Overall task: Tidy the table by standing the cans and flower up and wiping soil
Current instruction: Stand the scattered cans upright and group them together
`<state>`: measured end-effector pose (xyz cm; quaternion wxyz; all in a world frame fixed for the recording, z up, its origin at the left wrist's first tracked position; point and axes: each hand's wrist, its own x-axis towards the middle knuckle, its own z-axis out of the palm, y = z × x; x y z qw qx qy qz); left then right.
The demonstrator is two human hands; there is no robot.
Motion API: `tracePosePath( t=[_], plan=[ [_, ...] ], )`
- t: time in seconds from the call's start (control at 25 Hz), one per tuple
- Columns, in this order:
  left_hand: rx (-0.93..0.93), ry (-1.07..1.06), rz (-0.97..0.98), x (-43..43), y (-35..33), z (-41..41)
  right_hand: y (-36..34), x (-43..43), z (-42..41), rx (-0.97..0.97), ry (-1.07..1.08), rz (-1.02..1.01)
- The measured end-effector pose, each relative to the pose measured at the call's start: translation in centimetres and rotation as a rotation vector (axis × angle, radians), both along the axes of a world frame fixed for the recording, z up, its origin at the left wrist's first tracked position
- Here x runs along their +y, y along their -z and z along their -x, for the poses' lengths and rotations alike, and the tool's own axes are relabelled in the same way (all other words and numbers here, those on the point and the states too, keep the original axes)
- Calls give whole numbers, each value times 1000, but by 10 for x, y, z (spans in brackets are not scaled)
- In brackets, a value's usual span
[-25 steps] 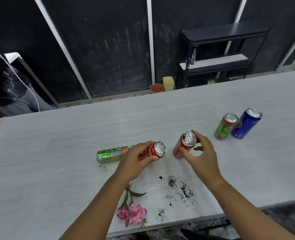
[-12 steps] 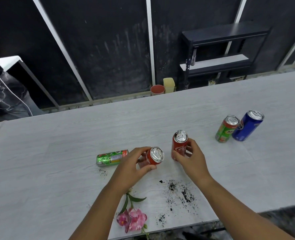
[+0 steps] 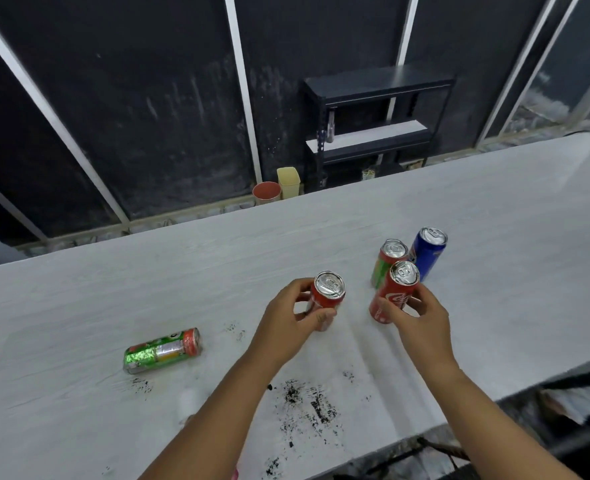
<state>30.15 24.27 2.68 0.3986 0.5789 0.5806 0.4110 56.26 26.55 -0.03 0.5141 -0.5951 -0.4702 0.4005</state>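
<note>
A person's left hand (image 3: 295, 318) grips an upright red aluminium soda can (image 3: 326, 299) on the long white counter (image 3: 113, 289); the right hand (image 3: 416, 315) holds a second red can (image 3: 393, 294), slightly tilted, beside two standing cans (one green, one blue). Each should be set flat before release. A green can (image 3: 162, 350) lies toppled left, near scattered black soil (image 3: 309, 405). All tops look sealed, contents unseen
</note>
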Motion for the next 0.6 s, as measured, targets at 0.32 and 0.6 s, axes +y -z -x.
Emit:
tracePosePath(
  t=[0.32,0.6],
  plan=[
    [12,161,110,40,3,-119,2,16,-87,-100,156,19],
    [-1,100,146,39,26,-142,24,25,-112,-126,39,65]
  ],
)
